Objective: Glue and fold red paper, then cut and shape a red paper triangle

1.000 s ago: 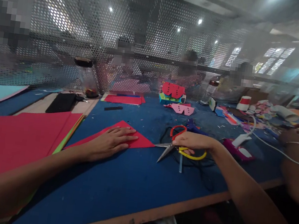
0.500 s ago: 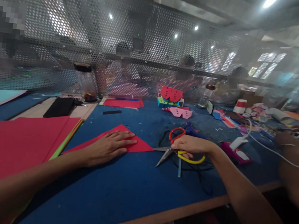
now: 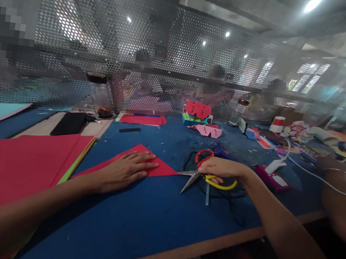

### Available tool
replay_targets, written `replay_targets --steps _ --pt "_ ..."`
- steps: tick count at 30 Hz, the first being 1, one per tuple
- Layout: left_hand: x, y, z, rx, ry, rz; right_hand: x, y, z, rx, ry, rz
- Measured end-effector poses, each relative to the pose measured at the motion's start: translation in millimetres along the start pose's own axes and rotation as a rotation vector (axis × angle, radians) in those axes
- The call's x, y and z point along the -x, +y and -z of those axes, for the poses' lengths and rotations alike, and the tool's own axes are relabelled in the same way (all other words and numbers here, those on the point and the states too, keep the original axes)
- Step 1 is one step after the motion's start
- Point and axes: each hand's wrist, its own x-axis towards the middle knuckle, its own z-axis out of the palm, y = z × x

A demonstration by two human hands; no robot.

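My left hand (image 3: 126, 169) lies flat, fingers stretched out, on a folded red paper triangle (image 3: 158, 166) on the blue table top (image 3: 149, 215). To the right, my right hand (image 3: 220, 168) is closed over the handles of scissors (image 3: 201, 171) with one red and one yellow loop. The blades are spread apart, their tips resting on the table just right of the paper's corner.
A stack of red and green sheets (image 3: 15, 164) lies at the left. Cut paper shapes (image 3: 198, 109), jars (image 3: 99, 94) and scraps line the far side below a perforated metal screen. A co-worker's arm (image 3: 335, 189) and a white cable (image 3: 314, 173) are at the right.
Almost nothing has moved: both hands stay where they were. The co-worker's hands at the right have shifted a little.
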Motion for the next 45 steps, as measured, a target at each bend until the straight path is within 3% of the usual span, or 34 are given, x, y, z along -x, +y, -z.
replay_targets --steps 17,45 --pt "0.5 1.8 3.7 0.015 -0.032 -0.009 -1.3 4.0 -0.1 0.004 -0.003 0.026" --pt "1.1 0.9 2.0 -0.001 0.024 -0.02 0.8 0.9 -0.7 0.015 0.005 0.021"
